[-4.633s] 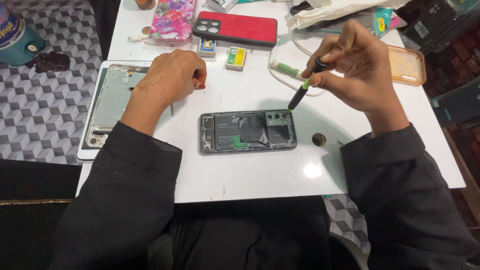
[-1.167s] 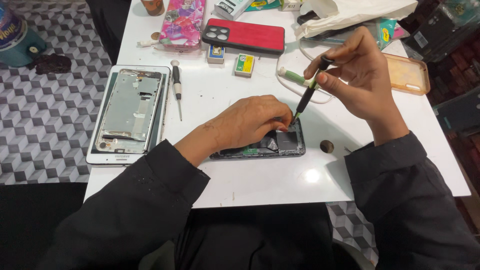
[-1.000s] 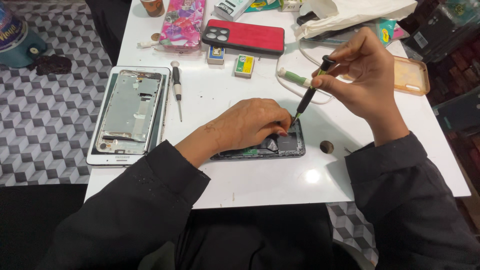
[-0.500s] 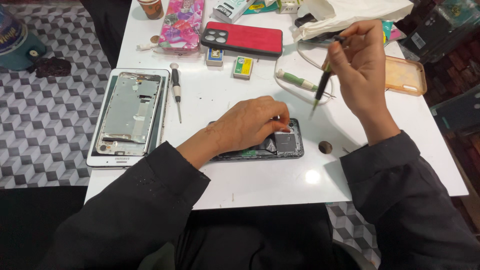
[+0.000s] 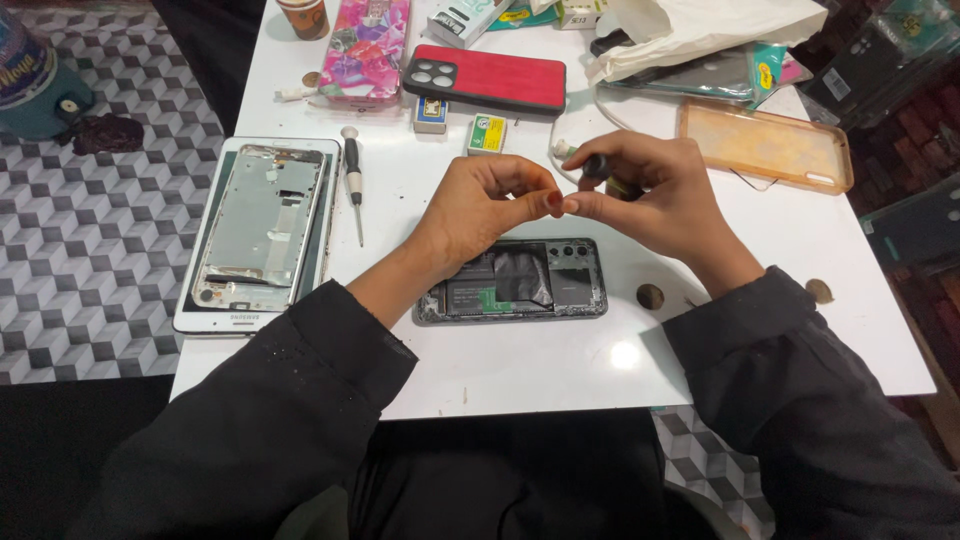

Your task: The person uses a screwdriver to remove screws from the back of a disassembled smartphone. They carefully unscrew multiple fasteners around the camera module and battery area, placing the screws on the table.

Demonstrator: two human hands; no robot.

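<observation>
While the stripped tablet frame (image 5: 258,232) and a spare screwdriver (image 5: 352,190) lie unused at nine o'clock, the left hand (image 5: 478,205) is pinched at the fingertips against the right hand (image 5: 650,195), which is clasped around a dark screwdriver (image 5: 597,166). Something tiny seems passed; it should be kept directly above the opened phone (image 5: 515,280), at six o'clock.

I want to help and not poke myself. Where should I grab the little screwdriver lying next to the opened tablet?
Probably by the thick handle end. The spare screwdriver lies flat on the white table beside the opened tablet, its rounded knob toward the far edge and its thin metal tip toward the near edge. Come from above, pinching across the handle's two sides, away from the tip.
</observation>
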